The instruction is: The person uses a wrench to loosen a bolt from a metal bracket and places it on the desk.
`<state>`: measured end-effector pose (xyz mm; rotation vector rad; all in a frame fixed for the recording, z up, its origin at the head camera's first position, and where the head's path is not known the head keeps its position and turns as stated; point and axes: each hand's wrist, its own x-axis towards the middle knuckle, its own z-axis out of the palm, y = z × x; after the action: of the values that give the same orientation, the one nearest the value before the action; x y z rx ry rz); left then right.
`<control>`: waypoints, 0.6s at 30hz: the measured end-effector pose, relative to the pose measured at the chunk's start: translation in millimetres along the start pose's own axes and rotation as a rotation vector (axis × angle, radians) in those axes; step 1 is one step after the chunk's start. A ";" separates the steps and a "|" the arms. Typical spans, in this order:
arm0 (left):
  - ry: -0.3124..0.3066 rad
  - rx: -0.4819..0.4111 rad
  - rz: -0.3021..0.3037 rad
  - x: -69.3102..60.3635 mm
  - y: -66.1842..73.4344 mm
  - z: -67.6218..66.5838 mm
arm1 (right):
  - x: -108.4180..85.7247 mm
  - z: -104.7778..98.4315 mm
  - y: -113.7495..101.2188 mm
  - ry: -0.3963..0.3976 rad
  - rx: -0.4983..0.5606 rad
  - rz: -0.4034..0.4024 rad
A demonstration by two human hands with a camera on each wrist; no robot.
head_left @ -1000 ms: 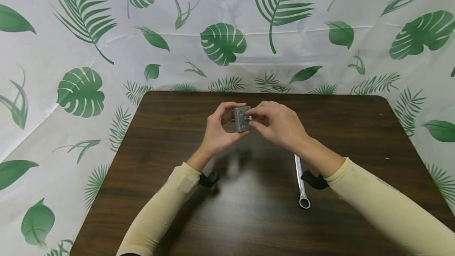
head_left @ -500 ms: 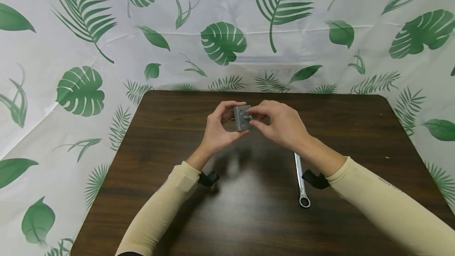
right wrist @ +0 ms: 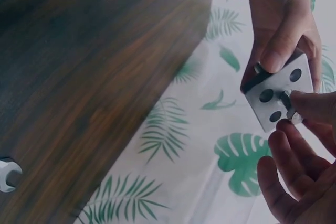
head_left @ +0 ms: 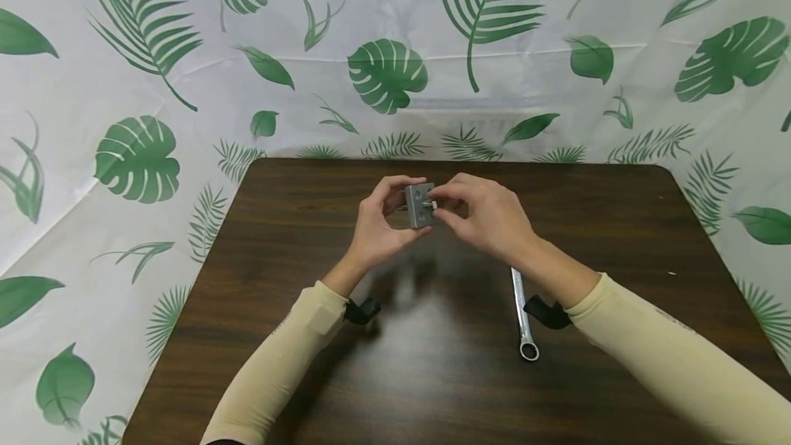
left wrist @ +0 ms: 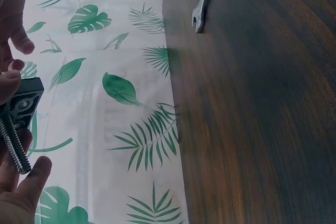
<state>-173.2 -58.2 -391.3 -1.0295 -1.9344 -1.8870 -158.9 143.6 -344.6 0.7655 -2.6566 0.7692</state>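
A grey metal block [head_left: 418, 205] with several round holes is held up over the table by my left hand [head_left: 381, 222], thumb and fingers on its edges. Through it runs a bolt [right wrist: 286, 101]; its threaded shank [left wrist: 14, 145] sticks out of the far face in the left wrist view. My right hand [head_left: 488, 215] pinches the bolt's head end between thumb and fingers, just off the block's face. Below the right forearm lies a silver combination wrench [head_left: 524, 321], its upper end hidden in the head view; the open end [left wrist: 198, 20] shows in the left wrist view.
The dark wooden table [head_left: 259, 335] ends at a white leaf-print sheet [head_left: 309, 108] hanging behind and at the sides. A small yellowish speck [head_left: 671, 273] lies at the table's right. Black wrist mounts [head_left: 362, 311] hang under both forearms.
The right fingers shift slightly at the bolt's head, whose visible facets change between frames. Both arms, the block and the wrench stay in about the same place.
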 end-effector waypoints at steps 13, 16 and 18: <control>-0.003 -0.005 0.008 -0.7 -1.5 1.3 | -0.1 0.7 0.8 -0.033 0.008 0.033; -0.003 -0.012 0.008 -0.9 -2.1 1.4 | -0.3 0.8 1.8 -0.034 0.009 -0.016; -0.003 -0.016 0.012 -0.7 -2.3 1.4 | -0.4 1.3 1.6 -0.024 0.004 -0.011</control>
<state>-173.7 -57.0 -393.7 -1.0463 -1.9133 -1.8984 -159.6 144.2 -346.5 0.7945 -2.6711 0.7681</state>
